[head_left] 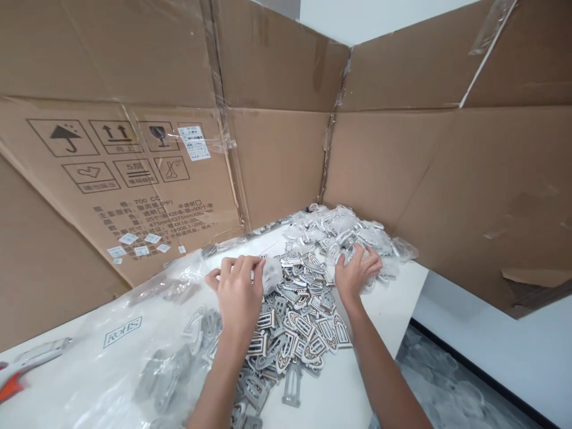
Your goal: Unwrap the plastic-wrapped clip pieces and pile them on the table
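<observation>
Parts of flat, slotted form, grey and white with brown edging, are spread in a loose pile (304,339) at the middle of a white tabletop (397,304), between the two forearms. The left hand (239,286) is placed back upward at the upper left of the pile, with its fingers bent. A crumpled translucent film (271,275) is met by the thumb side of this hand; whether it is pinched cannot be told. The right hand (356,274) is laid at the near edge of a heap of bagged parts (315,229), behind the pile, with its thumb and fingers parted.

At the left, a large clear bag (156,322) (marked "RoHS") is laid on the tabletop, and further grey parts are seen through its film. A tool with a red-orange portion (11,387) is cut off by the left edge of the view. The work area is backed by a left cardboard panel (277,161), printed with handling symbols and fitted with a white label (194,143), and by a right cardboard panel (447,179). Both are joined at a corner behind the heap.
</observation>
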The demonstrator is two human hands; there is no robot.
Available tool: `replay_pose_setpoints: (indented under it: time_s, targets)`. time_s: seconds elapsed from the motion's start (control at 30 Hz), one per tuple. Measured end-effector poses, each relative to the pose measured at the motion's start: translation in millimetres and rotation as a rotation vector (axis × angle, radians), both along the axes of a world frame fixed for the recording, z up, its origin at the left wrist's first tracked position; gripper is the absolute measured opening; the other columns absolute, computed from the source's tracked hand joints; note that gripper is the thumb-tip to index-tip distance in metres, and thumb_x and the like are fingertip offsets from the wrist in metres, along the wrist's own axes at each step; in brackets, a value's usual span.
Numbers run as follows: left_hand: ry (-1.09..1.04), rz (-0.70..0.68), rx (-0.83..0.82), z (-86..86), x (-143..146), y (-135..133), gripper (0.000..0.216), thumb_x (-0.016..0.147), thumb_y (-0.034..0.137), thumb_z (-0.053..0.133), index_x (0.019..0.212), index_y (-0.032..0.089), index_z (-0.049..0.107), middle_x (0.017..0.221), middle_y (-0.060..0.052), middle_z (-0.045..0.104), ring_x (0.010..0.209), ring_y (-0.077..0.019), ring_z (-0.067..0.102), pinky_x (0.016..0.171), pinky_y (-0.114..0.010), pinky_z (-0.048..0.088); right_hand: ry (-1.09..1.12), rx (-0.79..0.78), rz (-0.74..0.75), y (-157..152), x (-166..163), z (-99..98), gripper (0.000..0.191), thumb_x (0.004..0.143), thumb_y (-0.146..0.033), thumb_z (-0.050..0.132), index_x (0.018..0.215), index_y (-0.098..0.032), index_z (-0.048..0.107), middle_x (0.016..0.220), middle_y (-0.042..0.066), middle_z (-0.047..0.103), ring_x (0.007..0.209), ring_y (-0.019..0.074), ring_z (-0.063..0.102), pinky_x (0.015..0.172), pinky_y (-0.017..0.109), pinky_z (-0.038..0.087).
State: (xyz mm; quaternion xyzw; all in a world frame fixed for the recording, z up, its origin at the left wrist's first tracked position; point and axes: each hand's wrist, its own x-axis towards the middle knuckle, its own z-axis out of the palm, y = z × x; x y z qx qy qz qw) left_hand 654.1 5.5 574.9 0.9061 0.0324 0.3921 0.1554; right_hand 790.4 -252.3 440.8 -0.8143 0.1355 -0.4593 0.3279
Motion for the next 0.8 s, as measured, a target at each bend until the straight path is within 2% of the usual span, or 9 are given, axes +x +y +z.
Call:
replay_pose_setpoints:
  time_s: [0.07,0.17,0.27,0.4,0.53,0.6,0.67,0.73,0.8]
  targets:
    - [-0.036,0.077,-0.021,-2.1,0,0,0.026,0.112,0.037,0.055,0.097,0.025,0.073,0.096,-0.006,0.082,0.100,-0.0309,0.064,0.099,-0.046,0.031,0.064,-0.003,-0.032,-10,3,-7.4,0.052,0.092,-0.030,0.056,0.143,-0.018,0.063,0.154,0.029,0.042,0.143,0.0513,0.032,0.113,0.072,0.027]
    - [0.053,0.027,-0.045,-6.8,2,3,0.025,0.110,0.034,0.055,0.094,0.024,0.072,0.092,-0.006,0.080,0.090,-0.0284,0.066,0.087,-0.039,0.036,0.143,-0.009,-0.021,-20,9,-21.0,0.050,0.089,-0.024,0.053,0.136,-0.018,0.068,0.145,0.027,0.050,0.134,0.0495,0.040,0.109,0.070,0.031]
    - [0.082,0.004,-0.131,-8.9,2,6,0.025,0.109,0.034,0.054,0.096,0.023,0.071,0.097,-0.007,0.079,0.081,-0.0237,0.066,0.072,-0.032,0.034,0.161,-0.029,-0.022,-21,11,-26.9,0.046,0.089,-0.019,0.047,0.129,-0.017,0.072,0.139,0.026,0.054,0.127,0.0461,0.046,0.107,0.067,0.034]
    - [0.005,0.047,-0.197,-2.2,3,10,0.026,0.109,0.038,0.054,0.098,0.023,0.073,0.094,-0.006,0.077,0.074,-0.0198,0.062,0.067,-0.029,0.032,0.096,-0.026,0.053,-13,8,-17.2,0.043,0.095,-0.023,0.046,0.129,-0.018,0.072,0.133,0.023,0.060,0.126,0.0430,0.051,0.109,0.063,0.037]
    - [-0.023,0.036,-0.378,3.0,0,-9,0.025,0.106,0.041,0.058,0.097,0.022,0.072,0.088,-0.004,0.076,0.068,-0.0183,0.059,0.068,-0.030,0.037,-0.125,0.114,0.296,2,4,0.6,0.043,0.106,-0.042,0.045,0.136,-0.018,0.066,0.133,0.021,0.065,0.129,0.0364,0.058,0.114,0.055,0.043]
    - [0.060,-0.064,-0.577,-0.6,-11,-41,0.024,0.105,0.044,0.059,0.098,0.024,0.071,0.083,-0.003,0.075,0.062,-0.0181,0.058,0.068,-0.032,0.044,-0.162,0.229,0.427,15,-1,7.9,0.045,0.107,-0.051,0.050,0.135,-0.019,0.065,0.132,0.018,0.068,0.127,0.0337,0.063,0.113,0.051,0.046]
    - [0.172,-0.306,-0.678,-8.2,-29,-85,0.026,0.108,0.044,0.053,0.097,0.028,0.072,0.085,-0.004,0.076,0.066,-0.0206,0.065,0.069,-0.036,0.051,-0.105,0.362,0.556,31,-11,13.0,0.048,0.104,-0.058,0.057,0.134,-0.021,0.065,0.121,0.013,0.074,0.112,0.0316,0.069,0.104,0.048,0.051]
    - [0.343,-0.691,-0.558,-16.4,-50,-126,0.024,0.108,0.049,0.057,0.105,0.036,0.077,0.104,-0.006,0.080,0.086,-0.0249,0.075,0.076,-0.042,0.058,-0.011,0.491,0.727,48,-23,16.1,0.050,0.103,-0.062,0.061,0.136,-0.023,0.065,0.099,0.007,0.075,0.087,0.0279,0.070,0.087,0.044,0.056]
    - [0.397,-0.802,-0.501,-21.1,-65,-152,0.012,0.100,0.053,0.074,0.106,0.044,0.079,0.116,-0.002,0.080,0.101,-0.0247,0.077,0.077,-0.040,0.061,0.057,0.589,0.891,61,-36,18.1,0.050,0.103,-0.063,0.062,0.137,-0.027,0.065,0.086,0.003,0.071,0.068,0.0237,0.065,0.071,0.040,0.055]
